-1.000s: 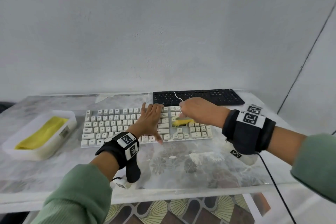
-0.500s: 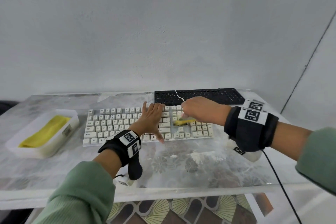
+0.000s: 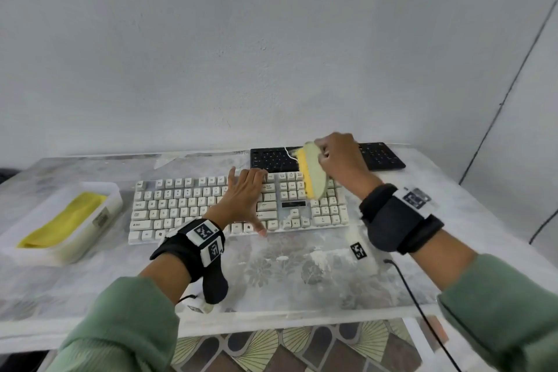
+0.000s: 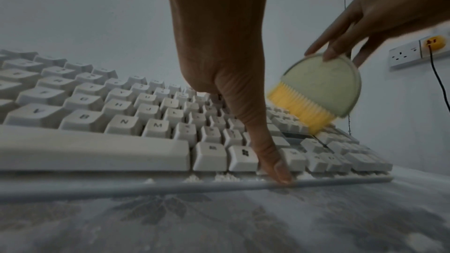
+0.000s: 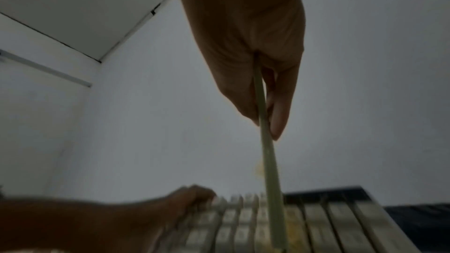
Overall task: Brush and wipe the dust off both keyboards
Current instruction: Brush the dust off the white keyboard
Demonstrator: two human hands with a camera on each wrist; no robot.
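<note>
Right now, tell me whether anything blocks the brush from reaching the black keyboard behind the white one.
Nothing visible does. The right hand pinches the brush above the right end of the white keyboard, and the black keyboard lies just behind it. The left hand presses the white keyboard farther left, out of the path.

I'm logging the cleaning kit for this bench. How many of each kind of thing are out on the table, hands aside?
Keyboards: 2, white keyboard and black keyboard
Brushes: 1, brush pinched in the right hand
Cloths: 1, yellow cloth
Trays: 1, white tray holding the cloth
Total: 5
</note>
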